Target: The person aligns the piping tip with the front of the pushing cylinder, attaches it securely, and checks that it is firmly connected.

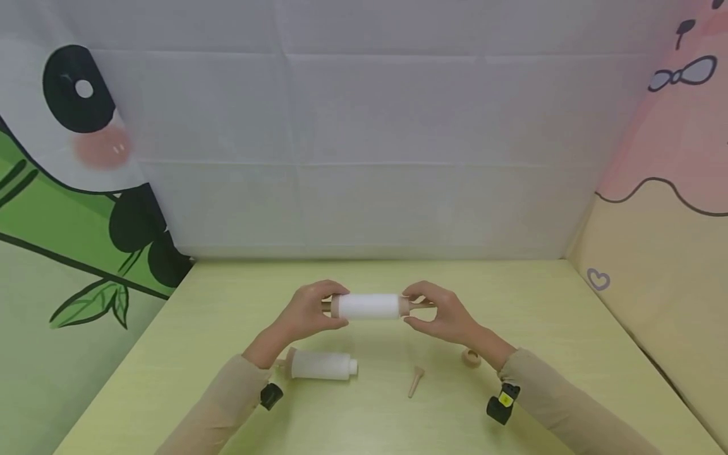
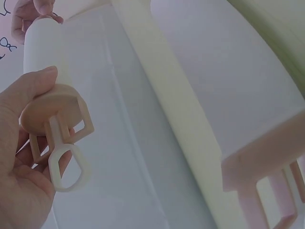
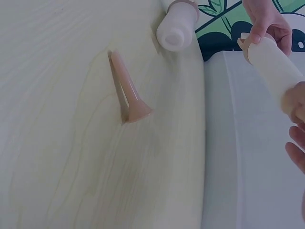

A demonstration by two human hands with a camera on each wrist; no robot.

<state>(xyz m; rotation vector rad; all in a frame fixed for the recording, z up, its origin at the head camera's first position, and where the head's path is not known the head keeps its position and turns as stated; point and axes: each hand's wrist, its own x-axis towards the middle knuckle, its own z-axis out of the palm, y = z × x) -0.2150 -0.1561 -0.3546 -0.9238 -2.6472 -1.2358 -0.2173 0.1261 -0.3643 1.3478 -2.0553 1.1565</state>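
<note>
A white icing syringe [image 1: 370, 306] with beige end pieces is held level above the table. My left hand [image 1: 307, 309] grips its left end; in the left wrist view, the thumb lies on the white barrel [image 2: 45, 52], beside beige finger loops and a pale plunger ring [image 2: 69, 167]. At the other end, my right hand [image 1: 443, 309] pinches around the beige collar [image 1: 404, 306], from which a thin tip [image 1: 422, 306] sticks out to the right. That tip is cut off in the right wrist view.
A second white syringe [image 1: 321, 365] lies on the table near my left forearm. A beige funnel-shaped nozzle [image 1: 416, 382] lies right of it, and a round beige cap [image 1: 471, 357] sits beside my right wrist. A white cloth wall [image 1: 370, 158] stands behind the table.
</note>
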